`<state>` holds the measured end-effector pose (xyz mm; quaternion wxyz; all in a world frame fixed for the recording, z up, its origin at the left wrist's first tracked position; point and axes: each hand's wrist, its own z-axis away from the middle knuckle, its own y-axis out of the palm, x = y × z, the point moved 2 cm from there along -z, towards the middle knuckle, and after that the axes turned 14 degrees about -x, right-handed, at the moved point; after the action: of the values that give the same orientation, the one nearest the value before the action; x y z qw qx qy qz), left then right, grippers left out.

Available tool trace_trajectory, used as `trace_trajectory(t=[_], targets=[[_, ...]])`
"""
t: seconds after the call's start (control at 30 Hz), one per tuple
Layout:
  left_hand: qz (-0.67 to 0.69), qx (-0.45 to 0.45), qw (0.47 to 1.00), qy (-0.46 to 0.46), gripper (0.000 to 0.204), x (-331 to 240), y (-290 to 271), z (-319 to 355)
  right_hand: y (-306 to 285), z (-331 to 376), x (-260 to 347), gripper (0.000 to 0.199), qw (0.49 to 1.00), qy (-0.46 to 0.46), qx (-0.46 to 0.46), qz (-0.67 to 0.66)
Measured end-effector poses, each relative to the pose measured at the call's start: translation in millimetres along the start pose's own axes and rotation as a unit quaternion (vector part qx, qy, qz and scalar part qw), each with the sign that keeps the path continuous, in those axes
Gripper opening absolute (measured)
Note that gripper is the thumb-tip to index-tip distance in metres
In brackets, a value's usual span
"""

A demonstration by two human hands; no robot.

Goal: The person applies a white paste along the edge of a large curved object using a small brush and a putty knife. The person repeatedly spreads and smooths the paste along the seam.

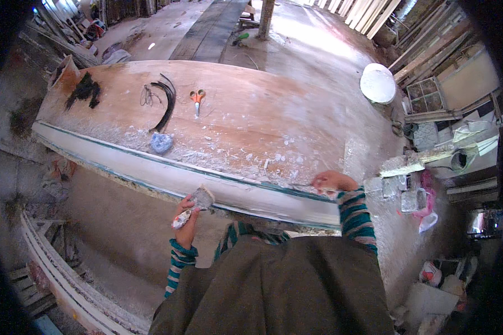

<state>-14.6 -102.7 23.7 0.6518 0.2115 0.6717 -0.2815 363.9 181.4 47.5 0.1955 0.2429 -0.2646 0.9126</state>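
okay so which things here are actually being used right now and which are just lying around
In use: putty knife in the left hand; white strip along the hull edge, touched by the right hand.

Lying about: orange-handled scissors, black cable, blue rag, white round lid.

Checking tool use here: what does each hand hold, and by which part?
Left hand grips a putty knife by its handle; right hand rests on the hull edge, apparently holding nothing.

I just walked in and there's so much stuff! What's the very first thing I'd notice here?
The huge upturned wooden boat hull fills the middle, reddish-brown and spattered with white filler. Right at its near edge, the person's left hand holds a putty knife caked in filler, while the right hand rests on the white rim. Orange-handled scissors lie up on top beside a curl of black cable.
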Motion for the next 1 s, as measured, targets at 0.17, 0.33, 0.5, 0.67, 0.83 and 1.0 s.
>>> trace_trajectory(t=[0.17, 0.33, 0.5, 0.67, 0.83, 1.0], targets=[[0.039, 0.01, 0.999, -0.006, 0.02, 6, 1, -6, -44, 40, -61, 0.027, 0.993, 0.101, -0.02, 0.065], [0.011, -0.004, 1.0, 0.008, 0.019, 8, 3, -2, -31, 9, -59, 0.029, 0.998, 0.04, 0.033, 0.036], [0.015, -0.04, 0.999, -0.001, 0.02, 3, 9, 3, 15, -40, -19, 0.03, 0.995, -0.043, 0.093, -0.017], [0.024, -0.07, 0.997, 0.003, 0.019, 5, 18, 11, 71, -81, 36, 0.028, 0.977, -0.148, 0.132, -0.073], [0.0, -0.103, 0.994, 0.036, 0.017, -5, 31, 18, 55, -49, 57, 0.031, 0.964, -0.267, 0.013, -0.003], [0.05, -0.028, 0.998, -0.012, 0.015, -22, 98, 41, -11, 35, -15, 0.031, 0.923, -0.325, -0.157, 0.134]])
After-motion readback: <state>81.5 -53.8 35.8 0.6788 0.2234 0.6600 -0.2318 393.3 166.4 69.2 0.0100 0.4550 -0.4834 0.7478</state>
